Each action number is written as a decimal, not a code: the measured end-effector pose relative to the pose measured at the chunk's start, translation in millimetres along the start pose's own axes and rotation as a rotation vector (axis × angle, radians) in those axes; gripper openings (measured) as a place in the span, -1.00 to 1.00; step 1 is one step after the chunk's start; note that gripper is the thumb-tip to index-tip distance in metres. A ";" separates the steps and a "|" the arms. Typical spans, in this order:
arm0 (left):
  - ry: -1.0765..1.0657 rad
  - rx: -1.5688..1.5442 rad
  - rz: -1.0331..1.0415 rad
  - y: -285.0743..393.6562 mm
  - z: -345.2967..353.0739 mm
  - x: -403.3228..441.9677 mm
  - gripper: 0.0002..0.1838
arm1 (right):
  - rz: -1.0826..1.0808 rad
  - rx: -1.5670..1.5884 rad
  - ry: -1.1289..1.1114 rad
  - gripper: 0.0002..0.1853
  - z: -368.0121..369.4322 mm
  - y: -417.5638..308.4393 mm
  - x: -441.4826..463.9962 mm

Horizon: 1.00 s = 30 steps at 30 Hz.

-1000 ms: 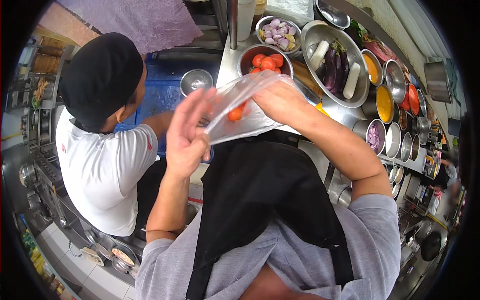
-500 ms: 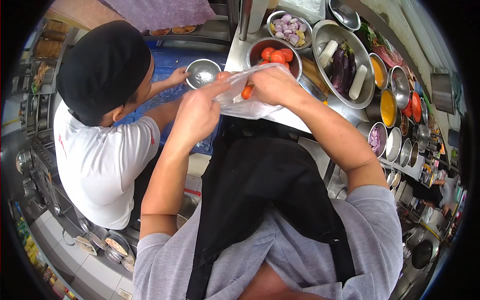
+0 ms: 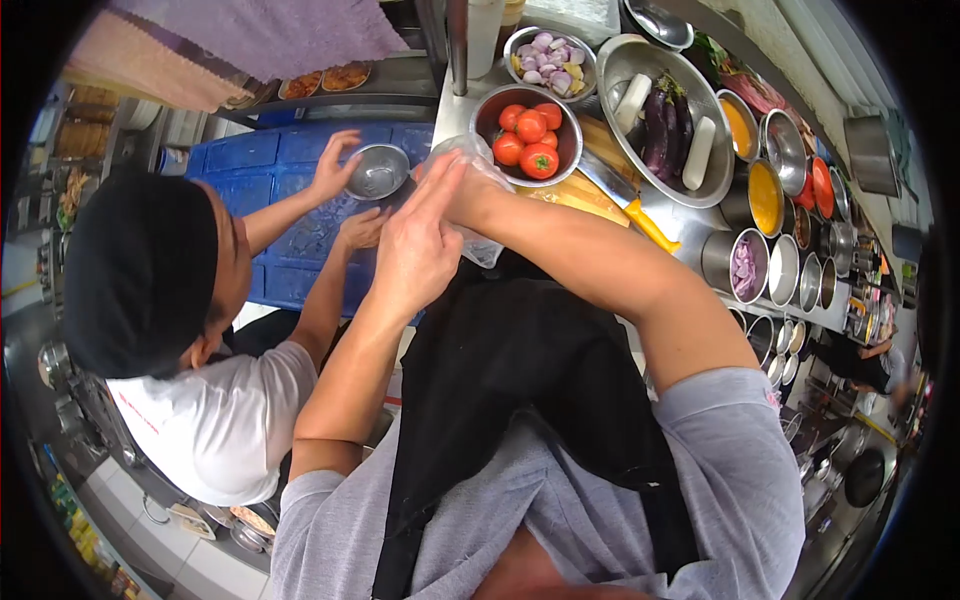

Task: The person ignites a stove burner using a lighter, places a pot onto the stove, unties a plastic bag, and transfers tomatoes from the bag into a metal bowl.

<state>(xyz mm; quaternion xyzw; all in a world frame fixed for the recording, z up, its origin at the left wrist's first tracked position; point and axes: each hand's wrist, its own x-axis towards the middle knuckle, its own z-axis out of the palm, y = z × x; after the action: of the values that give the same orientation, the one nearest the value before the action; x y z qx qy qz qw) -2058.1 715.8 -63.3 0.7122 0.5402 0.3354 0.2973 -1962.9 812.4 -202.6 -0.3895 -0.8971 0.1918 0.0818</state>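
A crumpled clear plastic bag (image 3: 482,250) bunches around my right hand (image 3: 476,192), which grips it; its fingertips are hidden behind my other hand. My left hand (image 3: 418,245) lies against the right one and the bag, fingers stretched out straight. Just beyond them is a steel bowl (image 3: 483,168) of several red tomatoes (image 3: 530,125). Whether anything is inside the bag is hidden.
To the left, a co-worker (image 3: 200,420) has both hands near a small metal bowl (image 3: 378,172) on a blue surface (image 3: 290,165). A yellow-handled knife (image 3: 650,222) lies on a wooden board (image 3: 575,195). Further right, a large bowl (image 3: 722,185) holds eggplants (image 3: 668,130).
My hands have come together, and the bag, stretched between them before with a red tomato in it, is now bunched up. The co-worker leans lower, both hands beside the small bowl.
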 end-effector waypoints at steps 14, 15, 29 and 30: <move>0.145 0.083 -0.016 -51.8 8.1 2.8 -0.20 | 0.200 -0.134 -0.143 -0.79 11.1 0.7 19.6; 0.114 0.004 -0.112 -44.0 2.5 4.1 -0.23 | 0.193 -0.148 -0.156 -0.79 8.9 1.6 18.9; 0.249 0.042 -0.089 -41.9 -23.6 30.8 -0.32 | 0.063 -0.134 -0.553 -0.71 -184.2 -19.3 -10.6; 0.253 0.046 -0.092 -41.2 -25.9 28.7 -0.32 | 0.056 -0.134 -0.554 -0.71 -188.1 -15.1 -12.2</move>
<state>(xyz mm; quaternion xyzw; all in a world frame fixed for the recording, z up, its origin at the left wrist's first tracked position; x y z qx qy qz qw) -2096.8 755.1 -75.7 0.6452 0.6132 0.3961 0.2254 -1908.9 846.8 -24.6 -0.3514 -0.8849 0.2334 -0.1975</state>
